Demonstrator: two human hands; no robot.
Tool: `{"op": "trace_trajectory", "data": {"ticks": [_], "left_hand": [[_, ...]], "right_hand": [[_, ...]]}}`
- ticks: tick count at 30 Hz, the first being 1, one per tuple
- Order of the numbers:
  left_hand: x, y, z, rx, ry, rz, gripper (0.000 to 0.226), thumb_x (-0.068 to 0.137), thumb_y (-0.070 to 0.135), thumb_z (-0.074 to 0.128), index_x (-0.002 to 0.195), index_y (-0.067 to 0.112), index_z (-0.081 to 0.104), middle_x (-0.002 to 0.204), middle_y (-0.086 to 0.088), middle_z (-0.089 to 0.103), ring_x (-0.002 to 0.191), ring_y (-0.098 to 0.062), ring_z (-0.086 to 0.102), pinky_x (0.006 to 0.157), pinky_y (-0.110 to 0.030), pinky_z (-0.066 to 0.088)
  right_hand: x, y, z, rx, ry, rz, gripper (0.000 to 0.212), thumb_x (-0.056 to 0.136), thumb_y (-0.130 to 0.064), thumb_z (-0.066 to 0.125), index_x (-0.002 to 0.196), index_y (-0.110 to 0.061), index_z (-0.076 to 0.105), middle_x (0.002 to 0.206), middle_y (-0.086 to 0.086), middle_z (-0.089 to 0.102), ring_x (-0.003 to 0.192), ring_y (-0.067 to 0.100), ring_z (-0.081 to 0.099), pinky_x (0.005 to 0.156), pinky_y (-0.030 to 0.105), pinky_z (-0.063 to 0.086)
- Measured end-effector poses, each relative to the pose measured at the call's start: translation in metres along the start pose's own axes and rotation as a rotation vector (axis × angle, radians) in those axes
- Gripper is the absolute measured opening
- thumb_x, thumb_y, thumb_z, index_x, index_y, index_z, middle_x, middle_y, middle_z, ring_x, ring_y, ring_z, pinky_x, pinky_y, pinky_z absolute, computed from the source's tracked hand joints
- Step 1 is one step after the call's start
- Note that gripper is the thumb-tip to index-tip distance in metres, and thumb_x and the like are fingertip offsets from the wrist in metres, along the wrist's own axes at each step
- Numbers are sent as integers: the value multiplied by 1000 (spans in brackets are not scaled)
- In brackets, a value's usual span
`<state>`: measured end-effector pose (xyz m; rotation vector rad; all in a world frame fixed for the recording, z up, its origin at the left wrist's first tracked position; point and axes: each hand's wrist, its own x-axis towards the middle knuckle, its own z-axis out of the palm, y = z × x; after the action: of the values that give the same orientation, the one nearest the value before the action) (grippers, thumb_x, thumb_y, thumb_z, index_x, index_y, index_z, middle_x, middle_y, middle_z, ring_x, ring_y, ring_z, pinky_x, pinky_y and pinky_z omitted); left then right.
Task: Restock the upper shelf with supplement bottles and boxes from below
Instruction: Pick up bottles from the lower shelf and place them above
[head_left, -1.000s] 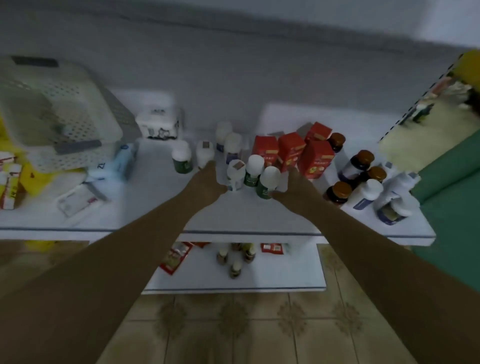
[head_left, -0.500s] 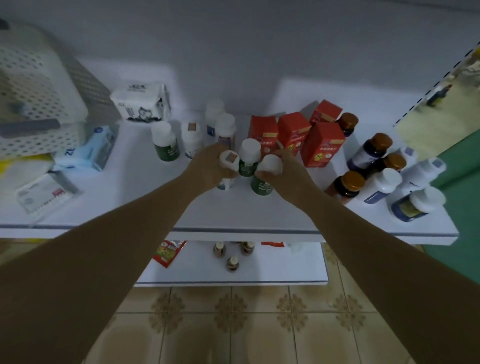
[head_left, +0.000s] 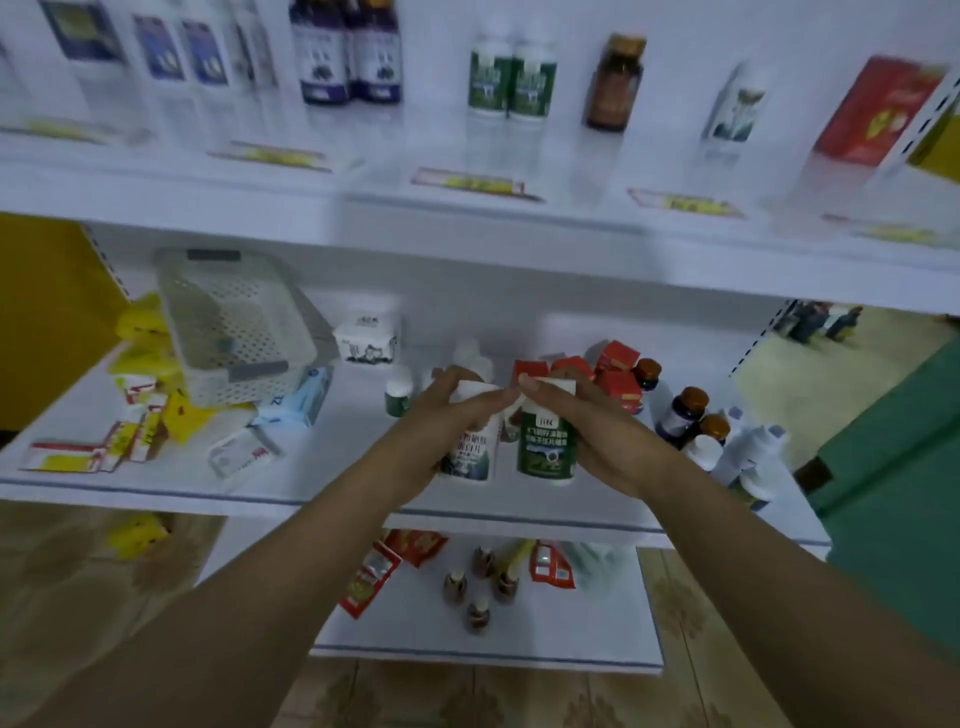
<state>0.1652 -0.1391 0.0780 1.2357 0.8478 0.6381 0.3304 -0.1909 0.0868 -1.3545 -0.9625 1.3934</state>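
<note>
Both hands are full right now. Left hand (head_left: 457, 415) is wrapped round a white bottle (head_left: 467, 460) with a dark picture label, fingers lying over its cap. Right hand (head_left: 597, 431) grips a green-label bottle (head_left: 545, 447), thumb hooked across the white lid. The two bottles are upright, side by side and close together, held up over the front part of the middle shelf (head_left: 337, 467).

Everything else, going off that middle shelf: right behind my hands on it sit the red boxes (head_left: 618, 384), and past those toward its right end are the brown-capped bottles (head_left: 685, 410). One small green bottle (head_left: 399, 397) stands on it just beside my left hand. At its left end there's a white mesh basket (head_left: 234, 322), tilted and propped on a heap of yellow packets and small boxes; something dark lies inside, can't tell what.

One level above the middle shelf is the upper shelf (head_left: 467, 244), a bit blurry, with two green bottles (head_left: 511, 73) standing together, an amber bottle (head_left: 615, 83), a pair of purple bottles (head_left: 345, 52) and a tall red box (head_left: 872, 109) at the far end.

One level below it, the bottom shelf (head_left: 415, 634) has a few tiny brown bottles (head_left: 478, 587) and some red sachets (head_left: 374, 571) lying flat.
</note>
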Motion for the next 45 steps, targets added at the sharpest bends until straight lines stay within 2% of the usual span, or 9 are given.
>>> {"op": "trace_trajectory", "data": {"ticks": [5, 8, 19, 23, 26, 34, 37, 42, 45], "left_hand": [[-62, 68, -11, -20, 4, 121, 34, 76, 45, 71, 88, 20, 51, 88, -15, 58, 80, -29, 62, 79, -48, 53], [-92, 112, -17, -66, 28, 179, 41, 80, 56, 62, 88, 16, 52, 67, -9, 62, 54, -24, 62, 62, -38, 54], [-160, 196, -25, -39, 43, 389, 45, 86, 51, 56, 70, 10, 64, 65, -13, 64, 49, -24, 60, 54, -28, 51], [-173, 203, -46, -36, 167, 388, 81, 62, 72, 62, 121, 17, 62, 127, -15, 61, 116, -35, 57, 101, -50, 43], [-183, 208, -70, -68, 151, 402, 108, 48, 80, 65, 132, 13, 51, 141, -18, 47, 131, -42, 41, 108, -60, 31], [-188, 217, -113, -89, 196, 414, 100, 52, 77, 65, 127, 14, 54, 136, -19, 52, 127, -42, 46, 107, -59, 34], [-177, 217, -114, -102, 153, 419, 64, 71, 65, 62, 103, 10, 66, 98, -22, 68, 91, -38, 65, 89, -47, 51], [-147, 217, -87, -112, 47, 417, 105, 48, 76, 67, 131, 14, 51, 139, -18, 49, 129, -40, 44, 108, -57, 33], [-126, 219, -66, -73, 31, 398, 68, 68, 66, 65, 109, 12, 67, 114, -19, 66, 104, -37, 63, 94, -49, 49]], "right_hand": [[-62, -63, 49, 38, 29, -111, 58, 66, -51, 67, 104, -8, 58, 80, 11, 71, 70, 24, 70, 70, 38, 59], [-92, -107, 72, 160, 85, -169, 49, 78, -58, 57, 74, -10, 63, 61, 8, 67, 46, 19, 61, 49, 25, 53], [-135, -182, 123, 246, -32, -345, 43, 85, -50, 54, 66, -11, 60, 58, 9, 61, 44, 19, 57, 49, 23, 51], [-131, -189, 142, 225, -60, -343, 44, 85, -51, 55, 66, -11, 59, 58, 9, 61, 43, 19, 58, 49, 23, 51], [-124, -195, 160, 210, -88, -352, 45, 85, -51, 55, 66, -11, 59, 58, 10, 61, 43, 19, 57, 49, 23, 51], [-104, -193, 193, 187, -122, -314, 45, 83, -53, 56, 65, -11, 59, 61, 11, 61, 46, 20, 58, 51, 24, 52], [-102, -192, 190, 179, -119, -288, 46, 81, -54, 57, 65, -11, 60, 61, 11, 61, 47, 20, 58, 51, 24, 51], [-103, -194, 158, 157, -36, -316, 45, 80, -55, 59, 69, -11, 60, 62, 11, 62, 49, 20, 59, 53, 26, 52], [-105, -200, 130, 142, 9, -363, 40, 77, -53, 62, 72, -13, 60, 64, 12, 62, 49, 22, 59, 52, 26, 52]]}}
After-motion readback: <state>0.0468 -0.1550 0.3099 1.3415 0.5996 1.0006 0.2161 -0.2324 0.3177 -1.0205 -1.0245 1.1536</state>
